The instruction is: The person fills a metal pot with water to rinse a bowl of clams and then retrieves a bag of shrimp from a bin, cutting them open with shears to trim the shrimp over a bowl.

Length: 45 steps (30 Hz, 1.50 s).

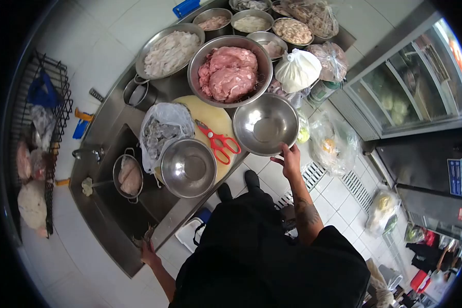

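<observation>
In the head view, the right hand (290,160) pinches the near rim of a steel bowl (266,123) at one o'clock, thumb and fingers probably steadying it beside the meat bowl (266,72) at twelve. The left hand (148,251), at seven, is by the sink (108,215); whether it grips anything I cannot tell. Red scissors (223,139) lie near centre on a cutting board (218,115), seemingly for easy reach. At three, a blue sign (461,177) is unreadable.

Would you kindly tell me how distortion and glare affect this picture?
In the head view, fisheye distortion bows the sink, corners go black; glare spots the bowl at the right hand; the left hand looks small and soft, its grip unclear.
</observation>
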Available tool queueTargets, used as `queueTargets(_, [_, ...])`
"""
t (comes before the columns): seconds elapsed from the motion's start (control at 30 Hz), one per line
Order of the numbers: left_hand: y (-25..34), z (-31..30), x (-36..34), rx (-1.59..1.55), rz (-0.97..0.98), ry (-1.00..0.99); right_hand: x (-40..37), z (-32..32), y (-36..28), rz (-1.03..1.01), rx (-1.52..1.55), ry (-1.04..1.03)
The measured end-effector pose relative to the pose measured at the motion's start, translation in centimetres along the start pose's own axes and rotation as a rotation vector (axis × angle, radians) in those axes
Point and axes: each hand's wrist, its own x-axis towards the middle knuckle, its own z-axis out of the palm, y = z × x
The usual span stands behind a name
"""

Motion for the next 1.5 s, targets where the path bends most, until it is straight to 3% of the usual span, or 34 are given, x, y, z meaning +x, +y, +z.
queueTargets(0.27, [-0.7,3.3,-2.8,0.006,0.09,-0.005,-0.8,-0.4,-1.4,0.047,-0.179,0.078])
queueTargets(0.5, [-0.3,5.8,-3.8,-0.043,0.08,-0.034,-1.6,-0.3,-2.0,0.049,-0.227,-0.002])
queueTargets(0.57, [0.8,6.6,-4.2,-0.04,0.117,-0.041,-1.5,-0.9,-1.1,-0.117,-0.356,0.191])
queueTargets(0.6, [1.3,6.9,-4.1,-0.059,0.135,-0.052,0.7,-3.0,1.3,-0.408,-0.587,0.356])
queueTargets(0.63, [1.8,7.1,-4.0,-0.085,0.16,-0.049,-2.6,-0.6,-1.1,-0.598,-0.655,0.409])
queueTargets(0.7, [3.0,7.5,-4.1,-0.106,0.308,-0.082,-6.1,2.4,-3.4,-0.727,-0.59,0.253])
queueTargets(0.77, [4.4,7.8,-3.3,-0.05,0.43,-0.116,-8.6,5.6,-4.5,-0.773,-0.687,-0.025])
queueTargets(0.83, [8.7,11.9,-6.6,-0.07,0.469,-0.171,-9.3,9.3,-3.8,-0.908,-0.894,-0.301])
queueTargets(0.9, [10.2,14.6,-7.4,-0.073,0.491,-0.229,-10.9,14.2,-3.0,-1.205,-1.024,-0.483])
queueTargets(1.03, [12.5,18.1,-9.9,-0.133,0.499,-0.387,-8.4,17.3,-1.6,-1.134,-1.095,-0.481])
queueTargets(1.1, [12.2,19.2,-10.4,-0.162,0.485,-0.413,-5.8,16.8,-0.4,-0.894,-1.381,-0.347])
queueTargets(1.17, [11.5,20.6,-11.6,-0.175,0.407,-0.466,-4.0,16.0,1.9,-0.921,-1.46,-0.468])
queueTargets(1.23, [10.5,21.7,-12.6,-0.177,0.369,-0.54,-3.3,16.1,3.5,-1.174,-1.582,-0.473])
queueTargets(1.3, [9.5,22.6,-13.1,-0.179,0.338,-0.626,-2.6,16.5,3.9,-1.161,-1.615,-0.516])
queueTargets(1.4, [8.7,23.6,-13.8,-0.196,0.29,-0.741,-3.3,17.6,3.0,-0.888,-1.654,-0.451])
queueTargets(1.43, [8.6,23.8,-13.8,-0.193,0.287,-0.755,-3.3,17.5,2.4,-0.883,-1.653,-0.435])
queueTargets(1.5, [8.5,24.0,-13.6,-0.189,0.294,-0.794,-3.3,16.8,1.0,-0.684,-1.541,-0.49])
